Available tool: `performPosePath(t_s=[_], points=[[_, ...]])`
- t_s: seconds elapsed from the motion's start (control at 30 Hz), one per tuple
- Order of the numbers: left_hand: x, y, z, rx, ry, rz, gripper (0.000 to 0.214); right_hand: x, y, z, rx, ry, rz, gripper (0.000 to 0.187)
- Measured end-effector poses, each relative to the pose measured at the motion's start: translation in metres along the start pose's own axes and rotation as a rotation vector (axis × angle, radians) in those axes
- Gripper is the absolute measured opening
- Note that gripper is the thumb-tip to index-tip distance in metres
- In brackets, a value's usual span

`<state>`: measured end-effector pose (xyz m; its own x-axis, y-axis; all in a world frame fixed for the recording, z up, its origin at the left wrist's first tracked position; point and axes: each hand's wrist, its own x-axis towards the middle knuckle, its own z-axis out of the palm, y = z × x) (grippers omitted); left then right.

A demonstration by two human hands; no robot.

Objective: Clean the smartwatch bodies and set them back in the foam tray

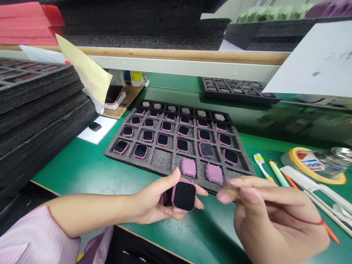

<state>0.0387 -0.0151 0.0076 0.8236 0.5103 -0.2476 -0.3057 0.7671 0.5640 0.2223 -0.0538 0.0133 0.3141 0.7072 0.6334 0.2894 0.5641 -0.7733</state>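
My left hand point(154, 198) is closed round a pink smartwatch case point(184, 196) without a strap, its dark screen facing up. A second dark-screened watch case point(167, 198) shows partly behind it in the same hand. To the right, my right hand point(275, 212) has thumb and fingers pinched together and slightly blurred; what is between them, if anything, I cannot make out. Beyond both hands lies a grey foam tray point(161, 158) with rows of pink watch cases, mostly screen up. Two in the front row, a pink case point(188, 167) and its neighbour point(214, 173), lie face down.
Stacked foam trays point(41, 121) stand at left, near a black watch point(95, 126) on white paper point(103, 134). At right lie a toothbrush point(263, 167), pens, yellow tape point(337, 179) and a jar point(341, 156). A shelf edge point(176, 63) crosses above; another tray point(239, 94) sits behind.
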Motion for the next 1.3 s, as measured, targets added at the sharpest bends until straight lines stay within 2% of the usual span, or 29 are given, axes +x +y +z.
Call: performPosePath(t_s=[0.03,0.1,0.2,0.23,0.3,0.53,0.93,1.07,1.17,1.23,1.3], points=[[0.0,0.0,0.0,-0.008,-0.001,0.002,0.058,0.001,0.0,0.0,0.003,-0.022,0.033,0.011],[0.0,0.001,0.0,-0.026,0.004,0.002,0.058,0.002,0.001,0.001,-0.005,-0.193,0.034,0.008],[0.0,0.001,0.0,-0.026,0.016,0.001,0.06,0.001,0.003,0.004,-0.064,-0.5,-0.06,0.049],[0.0,0.001,0.0,-0.02,0.019,0.0,0.061,0.0,0.003,0.005,-0.091,-0.555,-0.085,0.057],[-0.001,0.001,0.0,-0.005,0.031,-0.008,0.063,-0.002,0.004,0.008,-0.124,-0.6,-0.103,0.06],[-0.002,0.002,0.002,0.027,0.026,-0.031,0.067,-0.002,0.007,0.01,-0.072,-0.591,-0.059,0.052],[-0.002,0.003,0.003,0.056,0.019,-0.042,0.074,0.0,0.008,0.006,-0.097,-0.598,-0.078,0.05],[-0.002,0.002,0.0,0.0,-0.011,-0.023,0.067,-0.004,0.007,0.004,-0.04,-0.6,-0.008,0.065],[-0.002,0.002,-0.001,-0.052,-0.033,0.003,0.059,-0.005,0.005,0.002,0.082,-0.473,0.068,0.068],[-0.002,0.001,-0.001,-0.052,-0.04,0.014,0.058,-0.004,0.003,0.0,0.076,-0.322,0.089,0.052],[-0.001,0.001,-0.001,-0.04,-0.046,0.024,0.059,-0.002,0.002,-0.003,-0.001,-0.212,0.029,0.037]])
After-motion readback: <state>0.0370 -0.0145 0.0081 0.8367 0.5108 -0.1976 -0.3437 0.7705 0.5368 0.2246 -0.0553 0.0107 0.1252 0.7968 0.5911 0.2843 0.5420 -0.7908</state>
